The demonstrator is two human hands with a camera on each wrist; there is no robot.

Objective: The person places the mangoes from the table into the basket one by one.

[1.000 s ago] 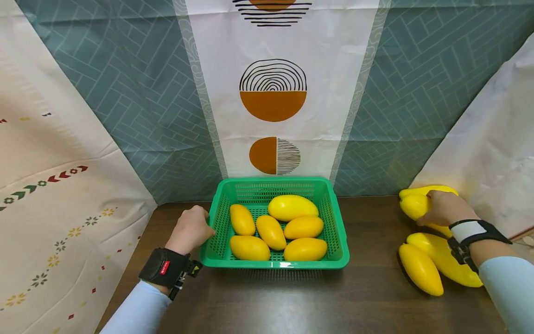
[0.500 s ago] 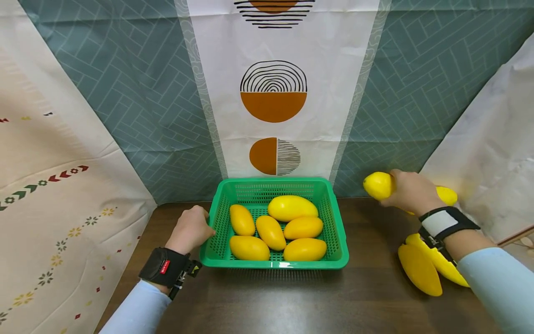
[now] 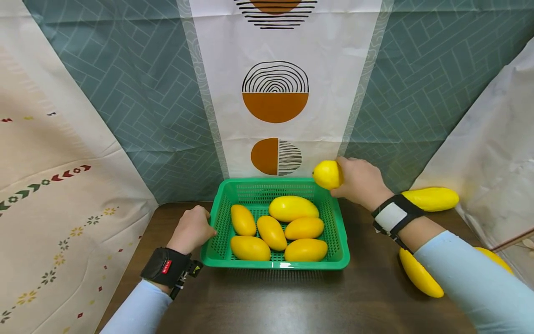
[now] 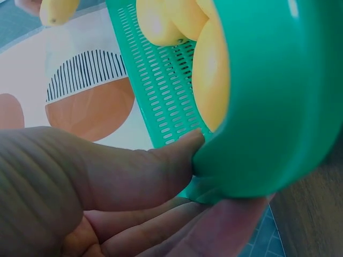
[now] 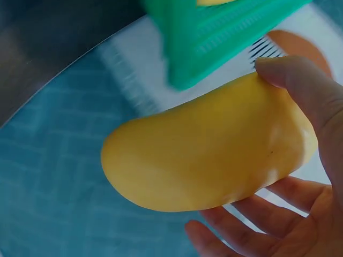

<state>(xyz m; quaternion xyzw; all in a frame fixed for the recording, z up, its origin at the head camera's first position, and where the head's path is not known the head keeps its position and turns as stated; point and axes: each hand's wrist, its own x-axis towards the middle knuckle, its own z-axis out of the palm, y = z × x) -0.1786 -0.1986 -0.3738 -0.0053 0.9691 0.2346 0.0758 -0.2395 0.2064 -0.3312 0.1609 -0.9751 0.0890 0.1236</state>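
Note:
A green plastic basket (image 3: 275,265) stands on the dark table against the cloth backdrop, with several yellow mangoes (image 3: 249,248) lying in it. My left hand (image 3: 192,230) pinches its left rim; in the left wrist view the thumb (image 4: 161,166) is on the inner side and the fingers are outside. My right hand (image 3: 360,181) holds another yellow mango (image 3: 327,175) in the air by the basket's back right corner. In the right wrist view that mango (image 5: 203,155) lies between thumb and fingers, apart from the basket.
At the right, a long yellow mango (image 3: 431,198) lies by the back cloth. Nearer the front lie another mango (image 3: 419,273) and one (image 3: 494,259) partly hidden by the right sleeve. Patterned cloth (image 3: 62,232) hangs along the left side.
My right hand has picked the mango up from the group at the right and carried it leftward to the basket's back right corner. The left hand stays at the left rim.

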